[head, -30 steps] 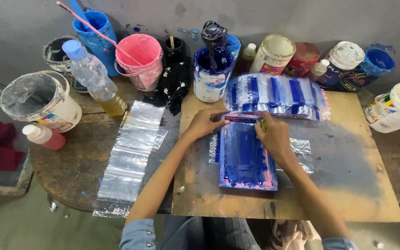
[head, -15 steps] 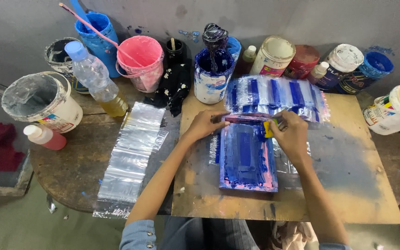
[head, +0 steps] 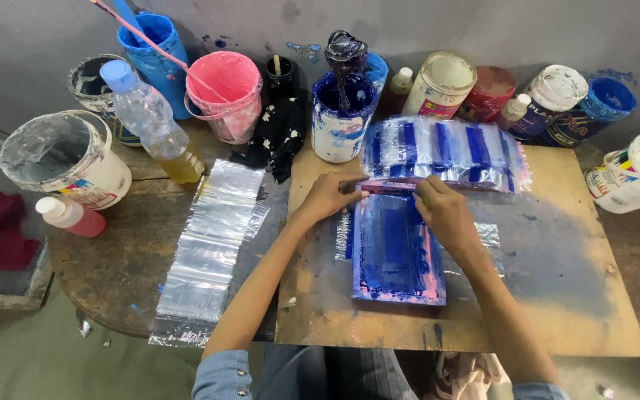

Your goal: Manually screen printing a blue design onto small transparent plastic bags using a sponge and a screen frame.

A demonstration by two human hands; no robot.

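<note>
My left hand (head: 326, 198) and right hand (head: 444, 215) grip the squeegee (head: 387, 187) closed-fingered at the blue screen's (head: 396, 250) far edge; uneven pressure risks smearing ink.

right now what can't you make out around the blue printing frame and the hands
- Head view: what lies under the blue screen frame; the frame covers it.
- Head view: the fingertips of the right hand and the middle of the squeegee; the hand's back hides them.
- Head view: what the left hand pinches at the squeegee's end; too small to tell.
- Head view: the near edge of the wooden board, hidden by the person's arms.
</note>
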